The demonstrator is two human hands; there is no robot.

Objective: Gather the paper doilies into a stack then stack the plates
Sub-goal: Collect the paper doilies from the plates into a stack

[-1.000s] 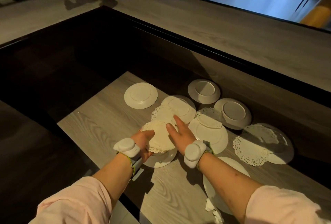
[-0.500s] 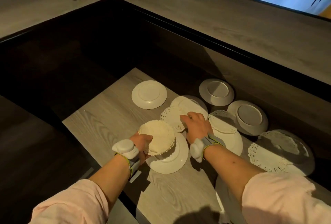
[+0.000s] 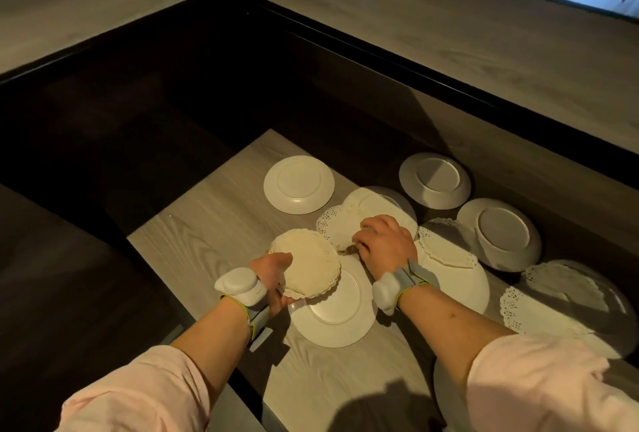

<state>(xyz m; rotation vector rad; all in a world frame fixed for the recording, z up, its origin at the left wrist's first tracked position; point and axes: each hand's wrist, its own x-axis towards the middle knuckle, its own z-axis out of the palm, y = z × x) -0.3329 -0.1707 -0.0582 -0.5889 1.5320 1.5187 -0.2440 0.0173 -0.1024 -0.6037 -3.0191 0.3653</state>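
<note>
My left hand (image 3: pixel 273 274) held a small stack of doilies (image 3: pixel 306 264) just left of the middle of the frame. The thumb lay on top of the stack and the other fingers were under its edge, so the grip was closed on it. The stack hung partly over the upper left rim of a white plate (image 3: pixel 337 321) that lay on the wooden surface (image 3: pixel 207 220).

My right hand (image 3: pixel 387 241) was at the centre, palm down and curled, on a single doily (image 3: pixel 337 226). This doily lay half on another plate (image 3: pixel 383 205) and half on the surface. The fingertips were hidden under the hand, so I cannot tell whether the grip had already pinched the paper.

Right of this hand, one more doily (image 3: pixel 446 246) lay on a larger plate (image 3: pixel 460 279). At the right edge of the frame, a fourth doily (image 3: pixel 539 303) lay over a plate in shadow (image 3: pixel 594 279). A bare plate (image 3: pixel 299 184) lay above the stack. Two plates, turned upside down as it seemed, lay in the upper right part, one (image 3: pixel 435 180) behind the other (image 3: pixel 499 233). Both my wrists carried a white band.
</note>
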